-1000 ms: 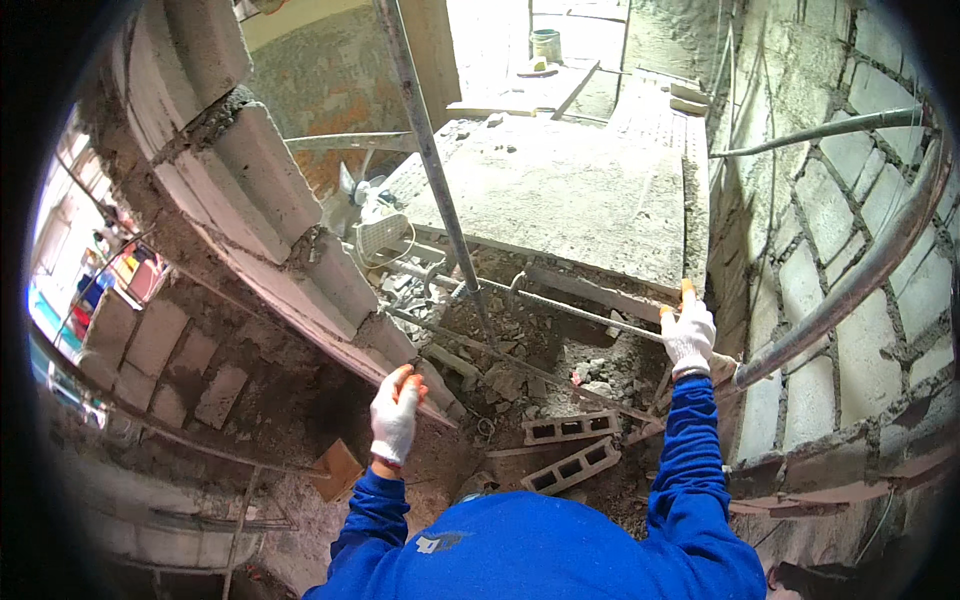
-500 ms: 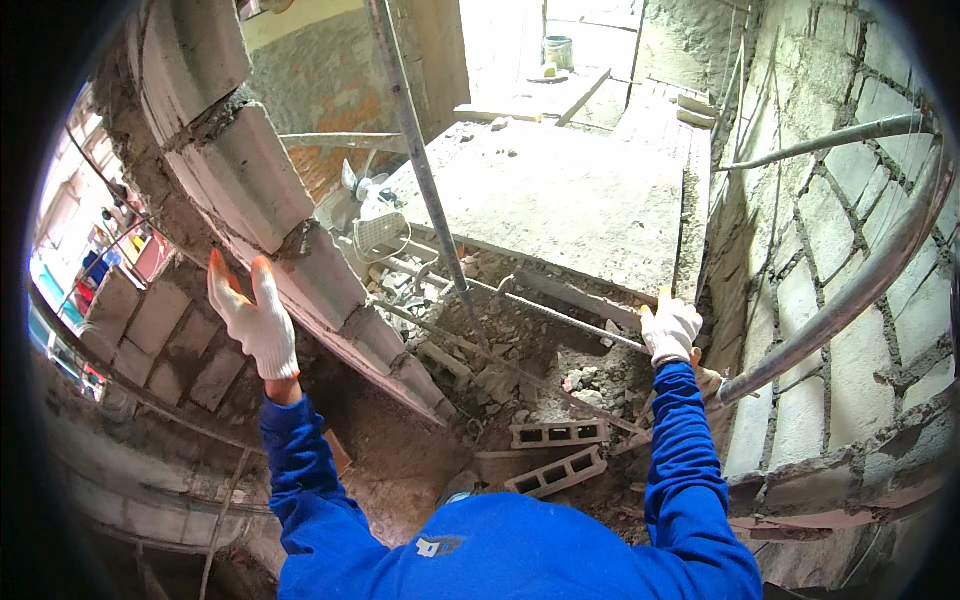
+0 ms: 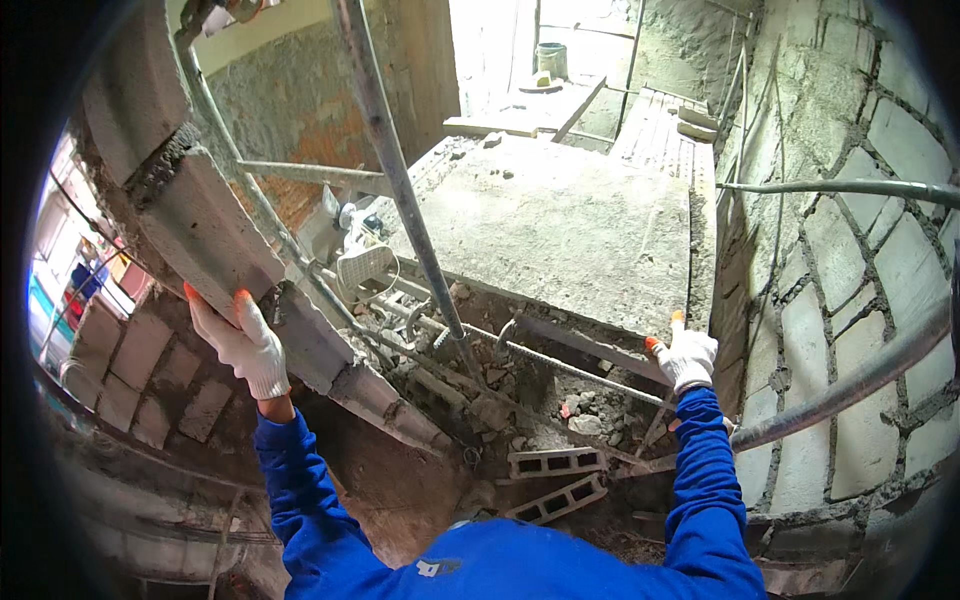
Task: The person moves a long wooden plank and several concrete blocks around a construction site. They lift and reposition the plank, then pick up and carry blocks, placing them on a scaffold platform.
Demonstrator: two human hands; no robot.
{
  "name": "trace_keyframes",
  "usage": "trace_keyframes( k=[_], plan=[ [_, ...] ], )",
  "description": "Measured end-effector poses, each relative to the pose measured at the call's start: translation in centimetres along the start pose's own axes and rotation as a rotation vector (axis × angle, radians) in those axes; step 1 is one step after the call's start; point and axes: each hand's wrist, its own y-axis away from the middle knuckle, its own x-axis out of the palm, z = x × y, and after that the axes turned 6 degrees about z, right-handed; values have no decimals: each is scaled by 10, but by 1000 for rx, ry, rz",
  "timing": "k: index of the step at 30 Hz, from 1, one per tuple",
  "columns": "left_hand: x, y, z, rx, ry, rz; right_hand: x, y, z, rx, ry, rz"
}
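Note:
My left hand (image 3: pixel 238 338), in a white glove with orange fingertips, lies flat against the top course of a grey block wall (image 3: pixel 205 235) on my left, fingers spread, holding nothing. My right hand (image 3: pixel 684 356), gloved the same way, is raised at the right beside a long grey pipe (image 3: pixel 850 385) and the edge of a concrete slab (image 3: pixel 560 225); its fingers are apart and it grips nothing that I can see. Both sleeves are blue.
A slanted metal pole (image 3: pixel 395 170) crosses the middle. Below lie rubble, ribbed steel bars (image 3: pixel 560 362) and two hollow bricks (image 3: pixel 556 480). A block wall (image 3: pixel 850 250) rises at the right. A bucket (image 3: pixel 551 58) stands far back on the upper floor.
My left hand went up from the wall's lower edge to its upper course and now rests there. My right hand rose a little and moved off the pipe's end. The view shifted upward.

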Motion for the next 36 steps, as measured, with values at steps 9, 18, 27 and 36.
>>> trace_keyframes(
  k=[9, 18, 27, 36],
  plan=[
    [-3, -4, -22, 92, -101, -100, -5, -6, 3, 50, 22, 87],
    [41, 150, -115, -51, 644, 856, -8, -7, 5, 49, 21, 128],
    [257, 239, -81, -956, 572, 862, -6, -3, 4, 46, 13, 91],
    [318, 246, -87, -1510, 656, 579, -9, -4, 9, 58, 67, 100]
  ],
)
